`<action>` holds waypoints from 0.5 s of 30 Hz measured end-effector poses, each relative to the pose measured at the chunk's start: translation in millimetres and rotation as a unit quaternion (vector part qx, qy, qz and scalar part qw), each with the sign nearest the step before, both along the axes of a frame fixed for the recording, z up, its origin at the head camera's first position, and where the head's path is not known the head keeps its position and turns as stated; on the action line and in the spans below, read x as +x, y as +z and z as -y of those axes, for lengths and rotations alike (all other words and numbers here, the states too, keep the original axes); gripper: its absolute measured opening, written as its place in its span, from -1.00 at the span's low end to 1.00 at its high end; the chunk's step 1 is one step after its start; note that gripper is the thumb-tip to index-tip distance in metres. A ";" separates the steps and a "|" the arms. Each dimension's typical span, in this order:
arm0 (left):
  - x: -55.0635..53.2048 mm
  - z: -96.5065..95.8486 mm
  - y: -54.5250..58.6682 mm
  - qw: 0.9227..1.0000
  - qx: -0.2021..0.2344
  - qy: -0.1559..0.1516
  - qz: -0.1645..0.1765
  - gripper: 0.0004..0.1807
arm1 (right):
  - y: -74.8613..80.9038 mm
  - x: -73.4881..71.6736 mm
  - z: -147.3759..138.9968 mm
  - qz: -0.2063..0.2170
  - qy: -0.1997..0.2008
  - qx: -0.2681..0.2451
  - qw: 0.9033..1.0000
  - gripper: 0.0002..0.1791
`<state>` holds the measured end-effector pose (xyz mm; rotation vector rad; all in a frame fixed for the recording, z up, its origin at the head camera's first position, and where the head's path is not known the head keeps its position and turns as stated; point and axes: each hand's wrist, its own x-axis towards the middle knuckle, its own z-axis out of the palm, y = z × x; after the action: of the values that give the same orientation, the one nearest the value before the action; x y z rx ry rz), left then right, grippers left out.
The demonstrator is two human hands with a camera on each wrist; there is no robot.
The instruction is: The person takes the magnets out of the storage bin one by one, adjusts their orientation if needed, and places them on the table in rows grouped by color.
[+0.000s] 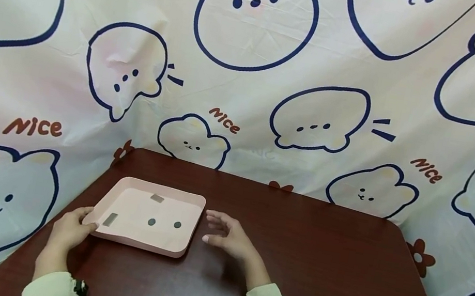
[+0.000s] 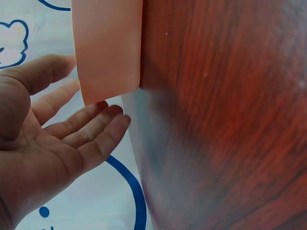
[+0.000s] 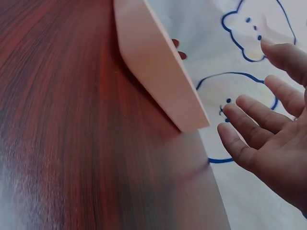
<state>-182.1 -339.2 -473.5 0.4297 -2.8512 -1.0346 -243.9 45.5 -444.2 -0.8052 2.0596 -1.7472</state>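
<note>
Okay, only the head view gives me two dark discs (image 1: 152, 221) and two greyish rectangles (image 1: 109, 219) inside the shallow pink tray (image 1: 141, 245), near the left edge of the worktop (image 1: 317, 261). Wrist views bring me its smooth wall (image 2: 108, 48) and reddish wood grain (image 2: 230, 96). Left hand (image 1: 66, 233), loosely spread, touches its near-left corner; right hand (image 1: 229, 237), relaxed, holding nothing, hovers just beside.

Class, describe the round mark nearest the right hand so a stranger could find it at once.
On the dark brown table stands a shallow pale-pink tray. On its floor are two greyish rectangles and two dark round marks. Choose the round mark nearest the right hand: unlike its twin, it lies close to the tray's right side.
</note>
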 end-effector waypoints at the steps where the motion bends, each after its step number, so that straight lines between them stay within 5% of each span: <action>1: -0.2 -0.1 -0.5 1.000 0.000 -0.001 0.004 -0.40 | -1.2 -1.6 2.9 0.000 0.005 0.000 1.000 -0.36; 9: -1.5 0.5 -0.3 1.000 0.000 -0.009 0.021 -0.39 | -25.5 -18.8 25.9 -0.012 0.022 0.002 1.000 -0.36; 15: -3.1 -0.2 -0.9 0.999 0.020 -0.002 0.030 -0.32 | -26.2 -24.9 36.3 -0.022 0.025 0.016 0.999 -0.36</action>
<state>-185.2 -338.9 -474.5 0.4651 -2.8883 -1.1000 -268.9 9.2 -470.4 -0.8842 2.0722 -1.6795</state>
